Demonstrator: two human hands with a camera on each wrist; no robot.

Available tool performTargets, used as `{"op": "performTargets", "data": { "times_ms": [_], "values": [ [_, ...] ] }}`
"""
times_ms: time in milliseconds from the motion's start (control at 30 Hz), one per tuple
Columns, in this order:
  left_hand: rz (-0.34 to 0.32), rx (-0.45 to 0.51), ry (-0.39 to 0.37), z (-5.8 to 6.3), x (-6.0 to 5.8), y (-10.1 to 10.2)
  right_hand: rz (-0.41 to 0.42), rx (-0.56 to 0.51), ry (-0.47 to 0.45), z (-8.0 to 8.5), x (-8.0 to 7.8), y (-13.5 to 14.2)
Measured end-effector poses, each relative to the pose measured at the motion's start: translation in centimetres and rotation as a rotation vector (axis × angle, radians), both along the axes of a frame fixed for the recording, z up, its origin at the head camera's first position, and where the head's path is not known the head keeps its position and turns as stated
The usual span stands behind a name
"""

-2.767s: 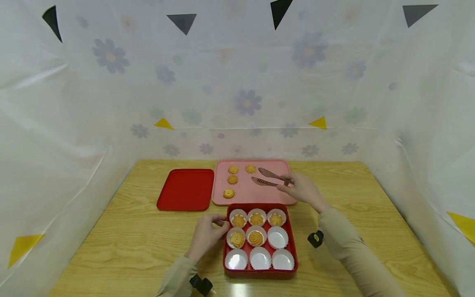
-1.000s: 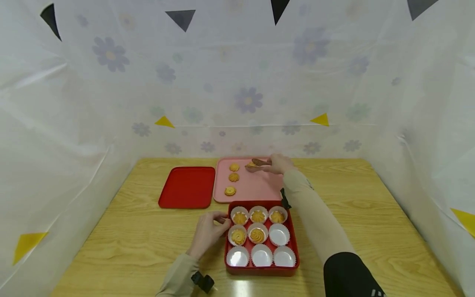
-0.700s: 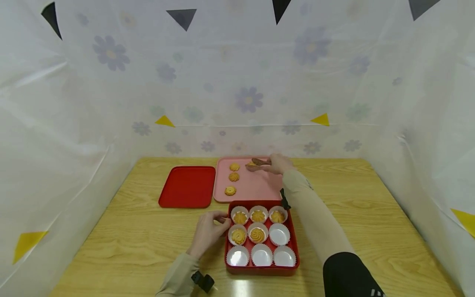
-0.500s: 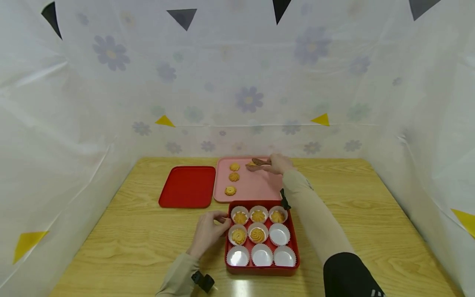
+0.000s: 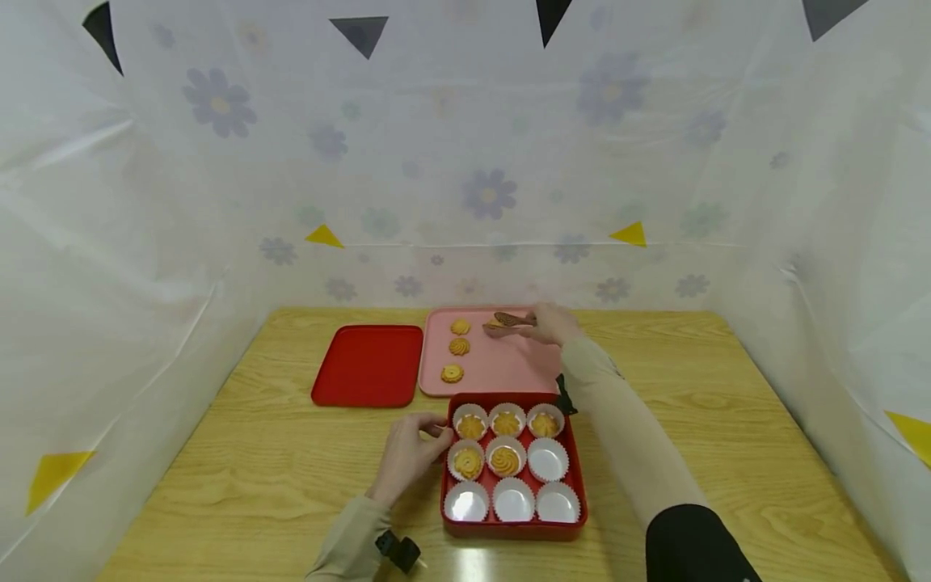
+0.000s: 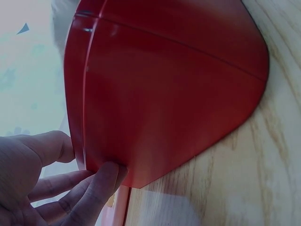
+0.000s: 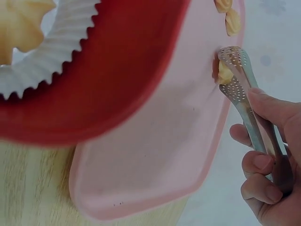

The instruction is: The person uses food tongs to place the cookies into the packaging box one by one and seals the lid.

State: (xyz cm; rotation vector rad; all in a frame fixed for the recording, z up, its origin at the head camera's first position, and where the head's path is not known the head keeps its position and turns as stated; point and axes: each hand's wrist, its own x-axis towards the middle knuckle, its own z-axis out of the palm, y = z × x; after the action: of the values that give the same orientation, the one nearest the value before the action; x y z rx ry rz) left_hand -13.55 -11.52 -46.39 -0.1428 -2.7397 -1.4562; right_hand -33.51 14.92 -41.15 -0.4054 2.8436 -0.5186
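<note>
My right hand (image 5: 556,325) grips metal tongs (image 7: 257,122) with perforated tips over the far part of the pink tray (image 5: 502,368). Between those tips sits a piped cookie (image 7: 225,73), mostly covered by them in the head view. At the left side of the red box (image 5: 509,531), my left hand (image 5: 406,454) pinches the rim; the left wrist view has its fingers (image 6: 101,186) at the box's edge. White paper cups fill the box in rows. Cookies (image 5: 505,461) lie in the back-row cups and in two of the middle row; the others hold nothing.
Three more cookies (image 5: 459,347) lie in a column on the pink tray's left side. A flat red tray or lid (image 5: 367,368) rests on the wooden table (image 5: 254,477) to the left. A flowered white sheet (image 5: 465,145) encloses the back and sides.
Since the earliest frame, my right hand has moved away and left, and the tongs have closed around the cookie. Just now it has shifted slightly right. My left hand stays at the box.
</note>
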Motion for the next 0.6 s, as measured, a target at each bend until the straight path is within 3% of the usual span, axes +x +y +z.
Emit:
{"op": "performTargets", "data": {
  "times_ms": [600],
  "values": [
    [0.011, -0.004, 0.024, -0.1, 0.0, -0.1, 0.069, -0.096, 0.083, 0.4, 1.8, 1.4]
  ]
}}
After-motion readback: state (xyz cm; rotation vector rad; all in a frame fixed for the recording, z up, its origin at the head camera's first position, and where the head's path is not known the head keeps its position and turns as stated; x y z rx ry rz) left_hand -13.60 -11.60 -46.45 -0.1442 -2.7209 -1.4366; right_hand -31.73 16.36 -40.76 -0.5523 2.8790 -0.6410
